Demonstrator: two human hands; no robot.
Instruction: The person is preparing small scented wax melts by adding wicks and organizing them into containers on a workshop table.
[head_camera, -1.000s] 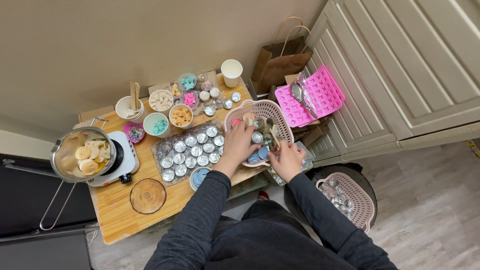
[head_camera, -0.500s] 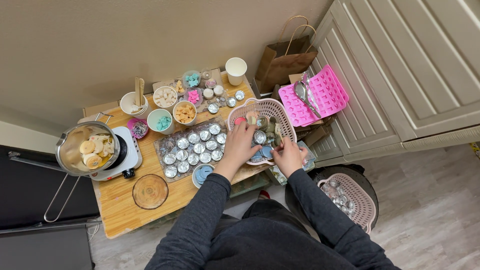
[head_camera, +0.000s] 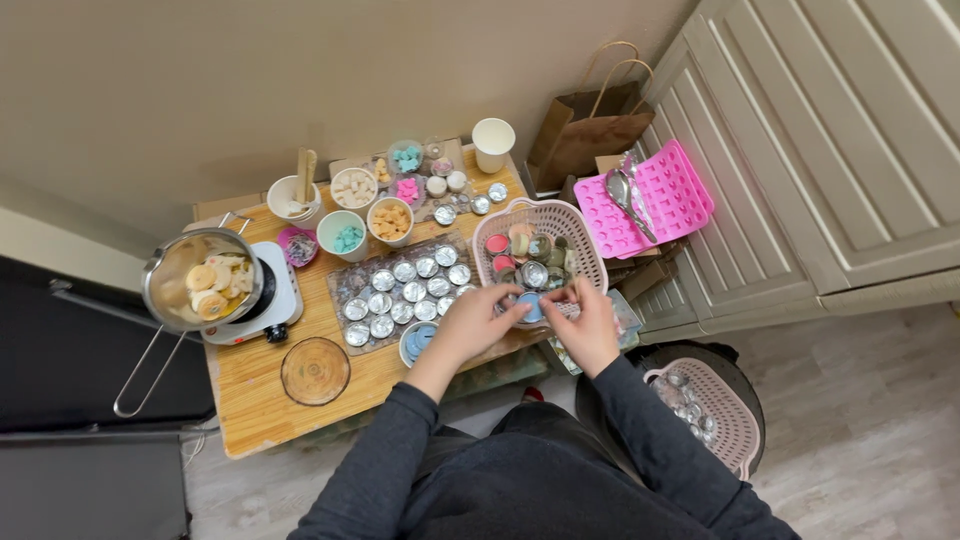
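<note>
- a steel saucepan (head_camera: 200, 280) of pale wax rounds sits on a white hotplate (head_camera: 268, 300) at the far left of the wooden counter (head_camera: 250, 400), well apart from both hands.
- a foil tray (head_camera: 405, 290) of small metal cups lies mid-counter, its long axis running left to right, just left of the left hand.
- the left hand (head_camera: 472, 325) reaches forward and to the right, fingers curled, its tips meeting a small blue cup (head_camera: 531, 305) at the near rim of the pink basket (head_camera: 585, 225).
- that blue cup lies directly between the two hands, at the near edge of the counter, so neither hand is clearly nearer; both pinch in on it from opposite sides.
- the right hand (head_camera: 585, 325) comes in from the right, fingers bent onto the same cup; whether it actually bears the cup's weight i cannot tell.
- the basket, holding more cups, lies just beyond the fingertips, away from the body.
- a pink silicone mould (head_camera: 670, 190) with a spoon (head_camera: 625, 195) on it rests further right, off the counter.
</note>
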